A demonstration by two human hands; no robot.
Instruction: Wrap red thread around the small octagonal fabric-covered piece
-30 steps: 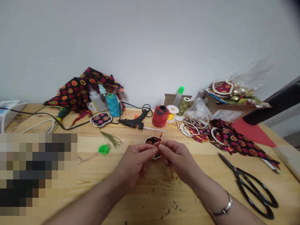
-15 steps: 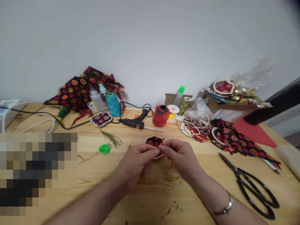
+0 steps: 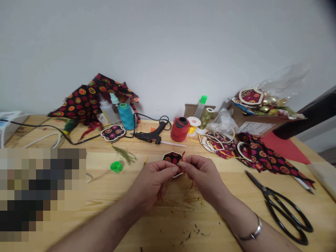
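My left hand (image 3: 157,174) and my right hand (image 3: 197,171) meet near the middle of the table, both pinching red thread (image 3: 183,156). A short end of it sticks up above my right fingertips, and loose strands hang below both hands. Just beyond the fingers lies an eight-sided piece with a pale wooden rim and dark patterned fabric (image 3: 172,157); my hands partly cover it. Behind it stands a spool of red thread (image 3: 180,128), from which a thin strand runs down toward the piece. How the thread is knotted or looped between the fingertips is too small to tell.
Large black scissors (image 3: 278,206) lie at the right. A glue gun (image 3: 152,135) and a blue thread cone (image 3: 126,117) stand at the back. Left are a green cap (image 3: 116,166), a green tassel (image 3: 126,155) and a flower-shaped piece (image 3: 113,133). Patterned fabric (image 3: 270,157) lies right.
My right fingertips have shifted slightly, and more of the red thread end now shows above them. The left hand keeps its pinch in nearly the same place.
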